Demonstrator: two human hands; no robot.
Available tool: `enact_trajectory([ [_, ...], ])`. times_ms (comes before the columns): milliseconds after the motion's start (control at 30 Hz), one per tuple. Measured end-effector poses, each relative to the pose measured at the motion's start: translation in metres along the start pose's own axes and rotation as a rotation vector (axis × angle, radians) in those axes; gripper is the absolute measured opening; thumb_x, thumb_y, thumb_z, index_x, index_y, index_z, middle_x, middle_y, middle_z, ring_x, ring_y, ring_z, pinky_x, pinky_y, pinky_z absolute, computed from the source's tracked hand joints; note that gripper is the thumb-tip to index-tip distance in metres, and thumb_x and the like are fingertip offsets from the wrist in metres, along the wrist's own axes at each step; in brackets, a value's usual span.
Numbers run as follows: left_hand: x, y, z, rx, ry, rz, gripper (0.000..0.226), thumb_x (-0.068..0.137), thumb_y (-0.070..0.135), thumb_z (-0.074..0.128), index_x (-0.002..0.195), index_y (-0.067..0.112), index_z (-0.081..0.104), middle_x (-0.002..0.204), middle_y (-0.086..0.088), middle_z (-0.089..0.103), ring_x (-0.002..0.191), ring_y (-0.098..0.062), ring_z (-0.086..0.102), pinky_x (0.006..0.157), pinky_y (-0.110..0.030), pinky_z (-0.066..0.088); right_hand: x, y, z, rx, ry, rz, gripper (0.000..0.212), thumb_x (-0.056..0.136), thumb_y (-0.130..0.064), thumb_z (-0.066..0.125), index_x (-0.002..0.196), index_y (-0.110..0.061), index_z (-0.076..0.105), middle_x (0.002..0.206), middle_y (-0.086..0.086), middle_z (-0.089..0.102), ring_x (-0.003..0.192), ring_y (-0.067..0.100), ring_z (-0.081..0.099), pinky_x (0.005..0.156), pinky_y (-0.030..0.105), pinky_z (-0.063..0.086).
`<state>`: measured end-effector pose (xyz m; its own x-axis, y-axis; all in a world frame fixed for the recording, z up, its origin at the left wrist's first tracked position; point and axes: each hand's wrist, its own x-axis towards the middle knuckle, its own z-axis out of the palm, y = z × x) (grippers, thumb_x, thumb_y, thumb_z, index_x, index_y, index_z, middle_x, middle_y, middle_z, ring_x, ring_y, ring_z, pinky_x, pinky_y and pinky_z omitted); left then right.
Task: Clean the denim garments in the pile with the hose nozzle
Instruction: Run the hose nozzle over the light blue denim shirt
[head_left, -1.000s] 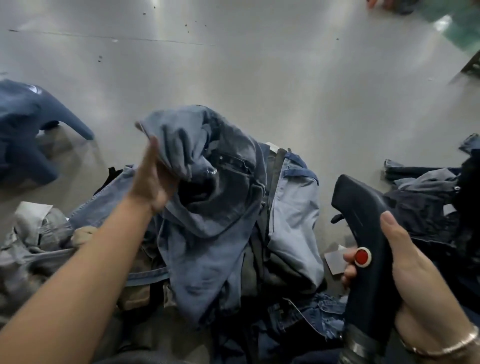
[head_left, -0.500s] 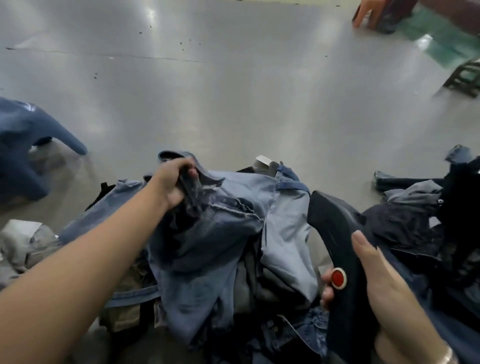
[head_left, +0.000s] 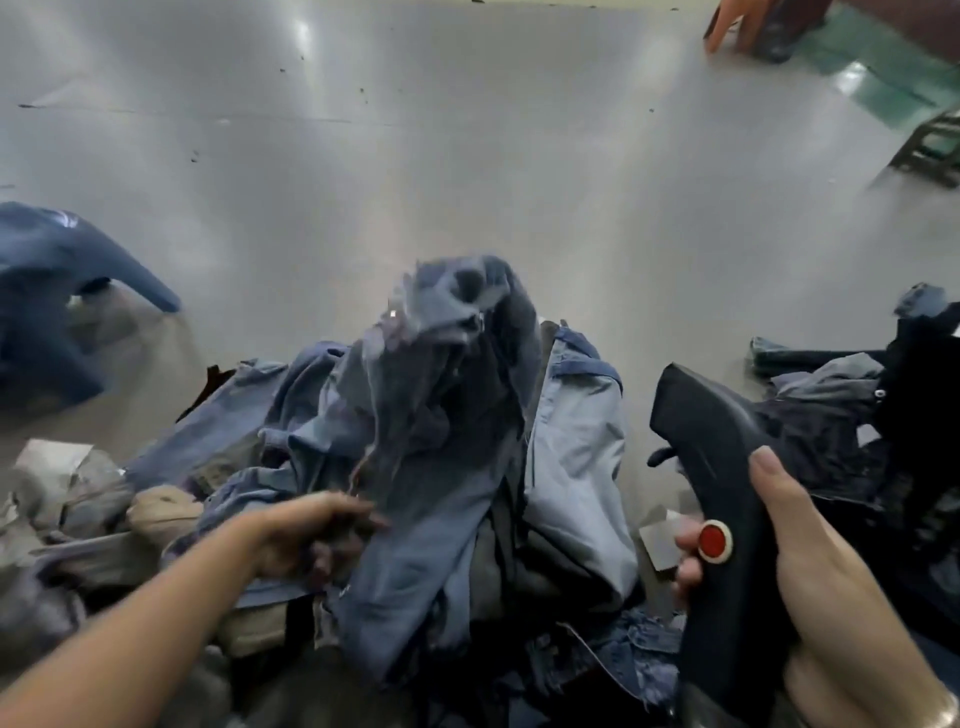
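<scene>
A pile of denim garments (head_left: 576, 467) lies on the grey floor in front of me. On top, a mid-blue denim garment (head_left: 436, 415) bulges upward, its top blurred by motion. My left hand (head_left: 317, 535) is low at the garment's near left side, fingers curled into the fabric. My right hand (head_left: 810, 571) grips the dark hose nozzle (head_left: 717, 457) at the lower right, its tip pointing up and away; the thumb lies along its side, and fingertips sit beside the red button (head_left: 715, 540).
A dark blue garment (head_left: 47, 291) lies apart at the left. Dark garments (head_left: 857, 426) are heaped at the right. Grey and beige cloth (head_left: 78, 493) sits at the pile's left. Another person's hand (head_left: 727, 26) and a stool (head_left: 930, 150) are at the far right.
My left hand has dropped from the garment's top toward me, to its lower part. The garment's top now billows upward. The nozzle stays in my right hand, shifted slightly.
</scene>
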<state>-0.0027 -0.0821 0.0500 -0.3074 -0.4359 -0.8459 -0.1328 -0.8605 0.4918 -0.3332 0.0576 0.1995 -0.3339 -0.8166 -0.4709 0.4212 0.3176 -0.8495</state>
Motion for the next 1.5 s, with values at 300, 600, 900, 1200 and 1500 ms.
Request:
enact_trajectory([
  [300,0.053,-0.106,-0.008,0.797,1.111,0.436,0.038,0.082,0.009,0.065,0.118,0.003,0.057,0.124,-0.022,0.050,0.110,-0.041,0.050,0.092,-0.049,0.042,-0.004,0.010,0.010,-0.090,-0.079,0.019,0.073,0.061,-0.060,0.065,0.113,-0.009,0.062,0.068,0.020,0.057,0.046,0.024,0.053,0.043,0.034,0.052],
  [600,0.094,-0.098,0.092,1.244,0.644,0.320,0.043,0.091,0.036,0.053,0.131,0.021,0.047,0.125,-0.009,0.058,0.116,-0.030,0.054,0.090,-0.037,0.046,-0.001,0.015,0.012,-0.131,-0.064,0.014,0.079,0.057,-0.068,0.073,0.112,-0.012,0.063,0.066,0.019,0.061,0.048,0.026,0.057,0.048,0.034,0.053],
  [900,0.078,-0.097,0.119,1.202,0.598,1.117,0.046,0.075,0.029,0.063,0.120,0.025,0.055,0.120,0.000,0.057,0.113,-0.024,0.054,0.091,-0.032,0.036,-0.001,0.010,0.008,-0.122,-0.054,0.010,0.077,0.060,-0.066,0.068,0.113,-0.010,0.062,0.065,0.018,0.060,0.045,0.024,0.056,0.045,0.034,0.052],
  [1200,0.107,-0.071,0.109,1.548,0.206,0.284,0.039,0.092,0.018,0.046,0.130,0.016,0.050,0.129,-0.016,0.057,0.117,-0.032,0.054,0.092,-0.036,0.044,-0.001,0.014,0.013,-0.127,-0.092,0.052,0.058,0.059,-0.061,0.068,0.099,-0.019,0.064,0.063,0.019,0.058,0.046,0.027,0.053,0.044,0.034,0.051],
  [1500,0.057,-0.116,0.145,1.207,-0.342,0.464,0.028,0.095,0.030,0.053,0.117,0.018,0.066,0.117,-0.003,0.068,0.107,-0.017,0.061,0.089,-0.021,0.042,-0.006,0.008,0.010,-0.110,-0.050,0.056,0.071,0.056,-0.063,0.066,0.110,-0.016,0.063,0.064,0.019,0.060,0.047,0.027,0.056,0.046,0.035,0.053],
])
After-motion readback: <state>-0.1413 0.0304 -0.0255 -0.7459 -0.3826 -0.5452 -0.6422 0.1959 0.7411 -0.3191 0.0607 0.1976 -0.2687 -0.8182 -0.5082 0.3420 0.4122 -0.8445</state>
